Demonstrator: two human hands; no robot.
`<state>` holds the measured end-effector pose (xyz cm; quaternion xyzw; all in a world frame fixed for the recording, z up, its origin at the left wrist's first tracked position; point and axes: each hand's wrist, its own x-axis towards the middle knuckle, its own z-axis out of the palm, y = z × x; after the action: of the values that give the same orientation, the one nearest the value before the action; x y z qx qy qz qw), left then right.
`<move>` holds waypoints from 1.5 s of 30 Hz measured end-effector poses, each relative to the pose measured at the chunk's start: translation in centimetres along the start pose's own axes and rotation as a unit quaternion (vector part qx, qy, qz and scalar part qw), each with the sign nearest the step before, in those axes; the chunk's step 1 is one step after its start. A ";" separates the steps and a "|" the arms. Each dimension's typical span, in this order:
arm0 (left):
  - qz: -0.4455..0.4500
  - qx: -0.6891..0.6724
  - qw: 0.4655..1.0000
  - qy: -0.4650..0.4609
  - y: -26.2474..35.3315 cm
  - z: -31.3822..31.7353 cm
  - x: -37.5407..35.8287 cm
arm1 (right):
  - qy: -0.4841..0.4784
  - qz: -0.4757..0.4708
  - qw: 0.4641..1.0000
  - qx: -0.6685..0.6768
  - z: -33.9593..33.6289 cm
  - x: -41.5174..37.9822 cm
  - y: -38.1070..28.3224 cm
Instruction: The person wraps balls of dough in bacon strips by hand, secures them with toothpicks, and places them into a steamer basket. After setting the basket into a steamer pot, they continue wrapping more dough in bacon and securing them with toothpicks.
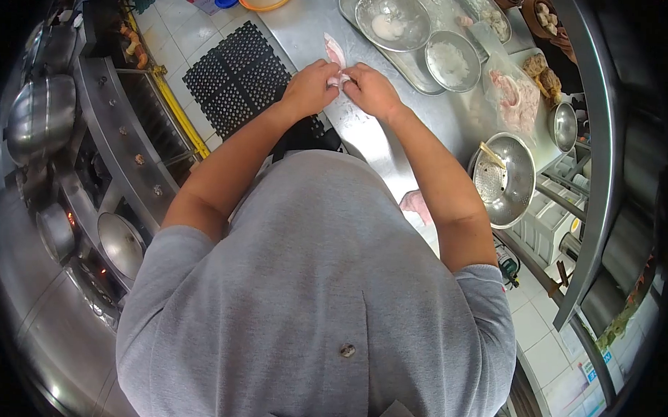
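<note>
Wok (121,241), steel, nine o'clock. Mat (232,76), black, perforated, eleven. Left hand (310,88) and right hand (373,91), twelve, close together, fingertips of both pinching one pale pink strip (334,50), its free end pointing away over the steel counter (300,20). Step in hand, as judged: working the strip by fingertip; next move seemingly calls for a secure pinch on both sides and light, even force. Bowl (452,60) of white matter, one. Bagged pink pieces (508,97), two. Perforated bowl (518,174), toward three.
</note>
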<state>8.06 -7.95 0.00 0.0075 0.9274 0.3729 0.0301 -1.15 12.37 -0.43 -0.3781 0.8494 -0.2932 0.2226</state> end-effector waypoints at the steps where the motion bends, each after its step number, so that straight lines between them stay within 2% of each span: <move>1: -0.015 -0.009 1.000 -0.004 -0.1 0.1 0.2 | 0.016 0.007 0.999 0.026 0.1 -0.1 -0.3; 3: -0.028 -0.018 0.999 -0.007 -0.3 0.1 0.8 | 0.033 0.015 0.998 0.051 0.0 -0.3 -0.7; 5: -0.041 -0.027 0.998 -0.026 -1.2 0.3 1.6 | 0.071 -0.009 0.997 0.004 0.1 -0.5 -0.9; 9: -0.056 -0.038 0.997 -0.028 -3.0 0.6 2.8 | 0.058 -0.008 0.998 -0.027 0.0 -0.1 -1.3; 12: -0.051 -0.070 0.996 0.018 -2.3 0.1 2.3 | 0.066 0.007 0.997 -0.035 -0.4 0.5 -1.5; 14: 0.051 -0.066 0.993 0.084 -2.2 0.1 1.7 | 0.054 0.020 0.997 -0.057 -0.7 1.0 -1.4; 15: 0.051 -0.068 0.993 0.083 -2.1 0.1 1.7 | 0.053 0.020 0.997 -0.057 -0.8 1.3 -1.3; 18: 0.044 -0.047 0.995 0.076 -2.2 0.4 1.7 | 0.027 0.015 0.999 -0.044 -0.4 2.3 -0.4; 20: 0.025 -0.004 0.996 0.080 -2.4 0.5 2.2 | 0.079 0.022 0.997 0.012 -0.2 2.6 -0.4; 23: -0.023 0.011 0.998 0.049 -2.7 -0.1 3.3 | 0.065 0.030 0.997 -0.004 -0.8 2.5 -0.9; 27: -0.027 0.021 0.999 0.040 -3.4 -0.6 4.3 | 0.055 0.021 0.997 -0.046 -1.1 3.3 -1.1; 30: -0.027 -0.036 0.996 0.083 -3.6 -0.4 4.5 | 0.059 0.006 0.996 -0.072 -1.1 4.2 -0.8; 32: 0.053 -0.032 0.990 0.125 -3.2 -0.2 3.8 | 0.059 0.004 0.993 -0.101 -1.1 4.5 -0.7; 35: 0.064 -0.014 0.992 0.109 -3.3 -0.2 3.7 | 0.029 0.016 0.994 -0.105 -1.2 5.4 -0.3; 38: 0.018 -0.010 0.995 0.095 -3.5 -0.4 4.2 | 0.060 -0.015 0.997 -0.053 -1.1 5.8 0.1; 42: 0.008 -0.007 0.996 0.090 -4.7 -0.6 5.5 | 0.079 -0.034 0.996 -0.038 -1.4 6.0 0.1; 45: -0.034 -0.020 0.996 0.081 -5.0 -0.9 6.4 | 0.029 -0.004 0.997 -0.066 -1.9 6.4 -0.5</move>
<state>1.62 -11.97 -3.18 -0.0552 0.9187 0.3897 -0.0324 -5.97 7.83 0.29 -0.3867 0.8716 -0.2481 0.1711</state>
